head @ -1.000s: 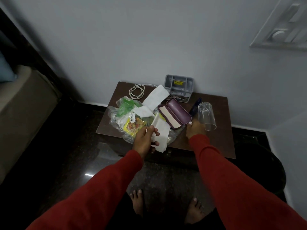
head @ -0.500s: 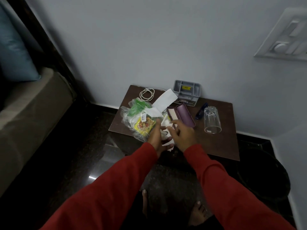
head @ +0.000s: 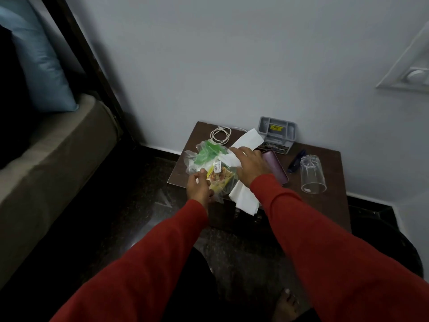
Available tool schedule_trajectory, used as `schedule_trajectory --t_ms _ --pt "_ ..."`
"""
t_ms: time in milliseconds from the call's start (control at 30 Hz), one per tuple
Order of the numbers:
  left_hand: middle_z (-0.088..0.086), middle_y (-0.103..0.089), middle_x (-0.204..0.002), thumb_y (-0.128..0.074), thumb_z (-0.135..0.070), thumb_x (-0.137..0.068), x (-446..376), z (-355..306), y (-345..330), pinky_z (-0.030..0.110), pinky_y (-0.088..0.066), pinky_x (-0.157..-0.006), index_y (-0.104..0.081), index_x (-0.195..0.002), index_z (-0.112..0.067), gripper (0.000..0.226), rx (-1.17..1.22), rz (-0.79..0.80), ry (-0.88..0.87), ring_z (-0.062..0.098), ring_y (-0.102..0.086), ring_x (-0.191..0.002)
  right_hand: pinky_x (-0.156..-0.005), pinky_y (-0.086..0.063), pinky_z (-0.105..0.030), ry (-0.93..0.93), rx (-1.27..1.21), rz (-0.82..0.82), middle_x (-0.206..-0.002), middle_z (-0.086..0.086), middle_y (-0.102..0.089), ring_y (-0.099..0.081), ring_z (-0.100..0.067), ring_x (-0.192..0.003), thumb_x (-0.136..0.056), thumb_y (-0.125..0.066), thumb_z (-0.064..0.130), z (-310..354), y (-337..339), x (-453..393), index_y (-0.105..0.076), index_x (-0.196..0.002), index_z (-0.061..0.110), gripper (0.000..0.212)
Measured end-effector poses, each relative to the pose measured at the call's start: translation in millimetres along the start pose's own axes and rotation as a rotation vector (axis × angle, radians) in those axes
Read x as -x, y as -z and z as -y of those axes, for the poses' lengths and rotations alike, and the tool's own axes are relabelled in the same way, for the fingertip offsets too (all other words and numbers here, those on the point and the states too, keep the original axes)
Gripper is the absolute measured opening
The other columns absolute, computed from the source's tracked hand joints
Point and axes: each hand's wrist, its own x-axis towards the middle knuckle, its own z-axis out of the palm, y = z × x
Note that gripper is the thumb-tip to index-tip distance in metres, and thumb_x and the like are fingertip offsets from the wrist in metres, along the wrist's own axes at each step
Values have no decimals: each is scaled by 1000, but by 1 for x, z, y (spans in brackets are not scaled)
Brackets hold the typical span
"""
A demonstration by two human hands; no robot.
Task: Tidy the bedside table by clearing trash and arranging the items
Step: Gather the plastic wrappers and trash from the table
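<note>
We judge the tidying barely begun: the trash sits heaped at the left of the desk (head: pixel 325 205), mid-frame. Our left hand (head: pixel 199 188) pinches the near edge of the crinkled clear plastic bag (head: pixel 209 163), which shows green and yellow wrappers inside. Our right hand (head: pixel 249 166) lies flat, fingers spread, on the white tissue (head: pixel 246 140) over the pile. To the right, the purple case (head: pixel 275 166), grey box (head: pixel 277 131), coiled cable (head: pixel 220 134) and upturned glass (head: pixel 312 174) await arranging.

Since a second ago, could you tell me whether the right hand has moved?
Yes. The right hand has left the spot beside the glass and gone left across the purple case onto the tissue.
</note>
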Motion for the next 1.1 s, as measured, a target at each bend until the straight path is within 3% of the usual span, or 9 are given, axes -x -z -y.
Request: schedule_trajectory --t_ms 167,267,400,500,600,700,833,967,1100 --pt "9 -59 -97 -52 -43 -102 -19 4 9 29 -48 -51 -41 -121 -22 31 -249 -76 -29 24 -56 -64 -90 -47 -44 -95 59 -6 -121 -5 -66 -57 -34 -110 -98 -46 26 -11 -4 -18 -62 -124 29 31" --pt "19 -62 -120 -55 -47 -99 -34 9 10 51 -59 -83 -39 -131 -15 48 -258 -104 57 40 -67 -99 -87 -50 -43 -175 -75 -117 -112 -10 -70 -62 -36 -105 -96 -46 20 -20 1 -17 -68 -112 21 28" --pt "9 -52 -82 -53 -45 -101 -37 11 5 32 -46 -55 -47 -112 -8 39 -166 -48 170 23 -49 -56 -87 -50 -32 -480 -460 -317 -108 -14 -71 -64 -34 -102 -92 -53 15 -43 -1 -20 -71 -107 13 23" --pt "10 -55 -84 -49 -45 -103 -40 10 2 31 -44 -50 -50 -115 -6 42 -189 -41 140 20 -47 -52 -96 -49 -33 -720 -696 -484 -117 -17 -65 -61 -30 -107 -90 -53 4 -53 1 -19 -65 -115 7 28" --pt "11 -57 -89 -47 -45 -103 -43 12 3 32 -47 -50 -49 -120 -5 43 -233 -52 157 21 -51 -56 -93 -47 -34 -410 -565 -555 -127 -14 -50 -56 -21 -105 -91 -56 11 -37 0 -7 -56 -125 11 35" --pt "9 -56 -83 -44 -42 -105 -42 18 6 31 -46 -51 -50 -123 -7 40 -282 -22 161 21 -49 -56 -91 -48 -38 -42 -449 -358 -123 -8 -50 -54 -20 -107 -89 -65 32 -7 -12 -3 -45 -137 18 54" --pt "7 -55 -78 -39 -37 -107 -43 24 5 23 -41 -44 -57 -123 -15 33 -306 43 138 20 -45 -50 -105 -38 -48 -78 -231 13 -150 -10 -34 -38 -34 -128 -69 -76 59 23 -28 -23 -9 -153 34 111" --pt "1 -50 -71 -38 -32 -109 -46 28 11 14 -35 -35 -60 -93 -15 31 -280 74 125 14 -38 -45 -99 -42 -47 -77 -133 184 -140 -8 -49 -42 -37 -123 -83 -69 31 28 -36 -41 -26 -149 36 79" --pt "0 -48 -72 -43 -30 -107 -50 24 20 18 -35 -39 -63 -102 -19 24 -238 8 79 14 -40 -48 -100 -42 -35 -57 -387 2 -128 -13 -58 -52 -33 -120 -86 -59 3 26 -35 -48 -61 -129 18 46"
